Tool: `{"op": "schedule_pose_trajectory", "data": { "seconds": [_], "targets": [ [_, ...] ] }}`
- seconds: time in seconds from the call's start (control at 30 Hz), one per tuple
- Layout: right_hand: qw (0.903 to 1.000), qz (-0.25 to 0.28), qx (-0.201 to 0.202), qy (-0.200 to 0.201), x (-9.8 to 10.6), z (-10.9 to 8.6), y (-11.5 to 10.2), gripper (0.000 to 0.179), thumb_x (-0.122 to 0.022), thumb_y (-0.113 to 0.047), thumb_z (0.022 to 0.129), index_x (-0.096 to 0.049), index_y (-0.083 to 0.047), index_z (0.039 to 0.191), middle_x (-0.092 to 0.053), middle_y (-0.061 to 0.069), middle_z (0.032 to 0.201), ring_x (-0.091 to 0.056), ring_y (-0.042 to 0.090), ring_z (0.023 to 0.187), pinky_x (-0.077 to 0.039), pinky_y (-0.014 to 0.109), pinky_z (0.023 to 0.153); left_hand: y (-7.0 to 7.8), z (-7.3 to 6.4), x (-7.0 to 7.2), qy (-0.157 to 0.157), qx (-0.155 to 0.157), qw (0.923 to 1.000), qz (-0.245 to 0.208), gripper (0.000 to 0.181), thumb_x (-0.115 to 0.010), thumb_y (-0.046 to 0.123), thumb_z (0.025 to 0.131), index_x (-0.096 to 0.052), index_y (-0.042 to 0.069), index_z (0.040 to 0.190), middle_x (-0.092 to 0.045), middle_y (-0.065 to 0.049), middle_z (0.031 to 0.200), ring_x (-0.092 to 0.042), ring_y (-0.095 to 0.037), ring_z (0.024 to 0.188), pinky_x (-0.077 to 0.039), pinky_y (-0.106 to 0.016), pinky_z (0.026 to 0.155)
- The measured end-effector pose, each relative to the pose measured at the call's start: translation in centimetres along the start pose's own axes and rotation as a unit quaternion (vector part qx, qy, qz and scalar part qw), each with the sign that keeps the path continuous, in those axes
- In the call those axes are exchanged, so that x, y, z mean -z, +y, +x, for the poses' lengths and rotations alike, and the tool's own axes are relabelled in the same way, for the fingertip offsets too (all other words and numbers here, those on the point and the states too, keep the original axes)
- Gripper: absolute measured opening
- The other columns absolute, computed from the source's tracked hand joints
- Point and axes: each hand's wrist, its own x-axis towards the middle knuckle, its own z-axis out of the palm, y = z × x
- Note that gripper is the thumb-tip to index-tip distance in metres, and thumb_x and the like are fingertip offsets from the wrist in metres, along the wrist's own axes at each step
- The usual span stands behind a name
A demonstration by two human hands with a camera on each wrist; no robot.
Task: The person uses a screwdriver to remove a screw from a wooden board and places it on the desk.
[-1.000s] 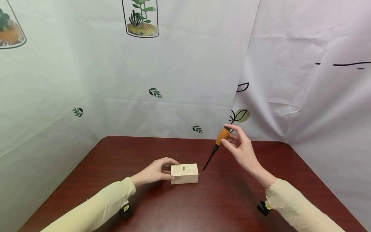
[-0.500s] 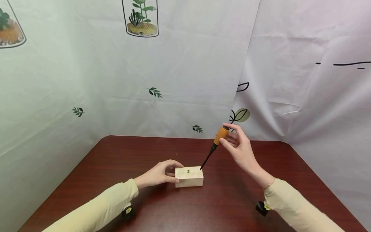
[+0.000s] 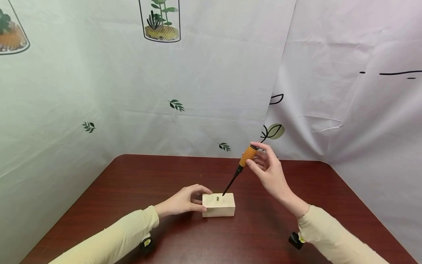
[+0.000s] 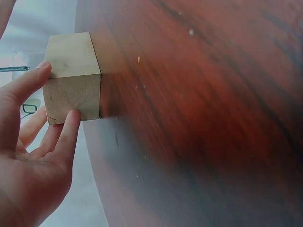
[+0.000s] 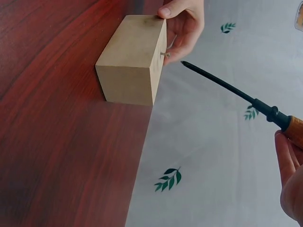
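Note:
A pale wooden block (image 3: 218, 211) lies on the table, with a small screw (image 3: 217, 198) standing up from its top face. My left hand (image 3: 184, 200) holds the block's left end between thumb and fingers. In the right wrist view the screw (image 5: 165, 54) juts out of the block (image 5: 128, 85). My right hand (image 3: 271, 179) grips the orange handle of a screwdriver (image 3: 248, 156), a finger over its butt end. The black shaft slants down to the left. Its tip is close to the screw but apart from it, as the right wrist view shows.
The dark red wooden table (image 3: 158, 172) has rounded back corners. Behind it and at the sides hangs a white curtain (image 3: 214, 80) printed with leaves and plant jars. A black wrist device (image 3: 296, 240) sits under the right sleeve, another under the left.
My left hand has slid the block to the right and slightly nearer to me. The screwdriver has shifted left in my right hand, its tip now above the block near the screw.

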Motion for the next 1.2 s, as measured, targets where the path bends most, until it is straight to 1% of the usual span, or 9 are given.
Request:
{"op": "schedule_pose_trajectory", "data": {
  "seconds": [0.17, 0.37, 0.53, 0.63, 0.83, 0.9, 1.03, 1.2],
  "targets": [
    [0.9999, -0.002, 0.011, -0.012, -0.3, -0.3, -0.3, 0.053, -0.064, 0.002, 0.092, -0.045, -0.007, 0.141, -0.066, 0.027, 0.118, -0.068, 0.002, 0.100, -0.055, 0.017, 0.086, 0.3, -0.1, -0.4, -0.005, 0.006, 0.9999, -0.009, 0.049, -0.079, 0.009, 0.083, -0.059, 0.003, 0.128, -0.056, -0.019, 0.131, -0.060, -0.029, 0.117, -0.056, -0.024, 0.090],
    [0.9994, 0.007, 0.020, -0.029, -0.6, -0.6, -0.6, 0.052, -0.062, 0.002, 0.094, -0.045, -0.008, 0.141, -0.066, 0.028, 0.120, -0.068, 0.005, 0.103, -0.055, 0.020, 0.088, 0.5, -0.2, -0.8, -0.016, 0.001, 0.9998, -0.008, 0.048, -0.079, 0.010, 0.083, -0.059, 0.005, 0.127, -0.056, -0.019, 0.131, -0.061, -0.022, 0.115, -0.057, -0.025, 0.090],
    [0.9989, -0.001, 0.023, -0.040, -0.7, -0.8, -0.8, 0.052, -0.062, 0.002, 0.094, -0.044, -0.009, 0.142, -0.066, 0.025, 0.121, -0.067, 0.006, 0.105, -0.056, 0.021, 0.087, 0.7, -0.3, -1.2, -0.020, -0.002, 0.9997, -0.012, 0.049, -0.079, 0.010, 0.083, -0.060, 0.004, 0.127, -0.057, -0.019, 0.130, -0.062, -0.025, 0.115, -0.056, -0.024, 0.089],
    [0.9986, -0.002, 0.026, -0.047, -0.7, -1.0, -0.8, 0.052, -0.061, 0.002, 0.094, -0.044, -0.010, 0.142, -0.067, 0.022, 0.122, -0.067, 0.007, 0.106, -0.056, 0.022, 0.087, 0.9, -0.4, -1.3, -0.019, 0.002, 0.9998, -0.011, 0.049, -0.080, 0.010, 0.082, -0.060, 0.005, 0.126, -0.057, -0.019, 0.130, -0.062, -0.025, 0.115, -0.057, -0.024, 0.089],
    [0.9979, -0.003, 0.031, -0.057, -0.9, -1.2, -0.9, 0.053, -0.062, 0.003, 0.094, -0.045, -0.013, 0.142, -0.067, 0.020, 0.122, -0.068, 0.008, 0.105, -0.056, 0.021, 0.086, 1.1, -0.6, -1.2, -0.019, 0.018, 0.9996, -0.002, 0.049, -0.080, 0.011, 0.082, -0.061, 0.010, 0.127, -0.057, -0.013, 0.131, -0.062, -0.017, 0.114, -0.056, -0.023, 0.088],
    [0.9979, -0.004, 0.032, -0.056, -1.0, -1.2, -0.9, 0.054, -0.062, 0.004, 0.093, -0.045, -0.014, 0.141, -0.067, 0.019, 0.121, -0.068, 0.008, 0.105, -0.056, 0.021, 0.086, 1.1, -0.6, -1.2, -0.021, 0.018, 0.9996, 0.000, 0.049, -0.080, 0.011, 0.082, -0.060, 0.010, 0.127, -0.057, -0.013, 0.131, -0.062, -0.015, 0.113, -0.056, -0.023, 0.089],
    [0.9977, -0.002, 0.034, -0.058, -1.1, -1.3, -1.0, 0.054, -0.062, 0.004, 0.093, -0.046, -0.014, 0.141, -0.068, 0.018, 0.121, -0.068, 0.008, 0.104, -0.057, 0.021, 0.085, 1.2, -0.8, -1.2, -0.022, 0.011, 0.9997, -0.001, 0.048, -0.080, 0.011, 0.083, -0.060, 0.009, 0.127, -0.057, -0.014, 0.130, -0.061, -0.018, 0.114, -0.056, -0.023, 0.088],
    [0.9965, -0.003, 0.035, -0.075, -1.0, -1.3, -1.3, 0.054, -0.061, 0.003, 0.094, -0.043, -0.013, 0.142, -0.066, 0.015, 0.124, -0.068, 0.008, 0.105, -0.058, 0.024, 0.085, 1.2, -0.9, -1.2, -0.025, 0.003, 0.9997, -0.005, 0.048, -0.079, 0.011, 0.083, -0.060, 0.006, 0.126, -0.056, -0.018, 0.129, -0.061, -0.023, 0.115, -0.057, -0.024, 0.088]
  ]
}}
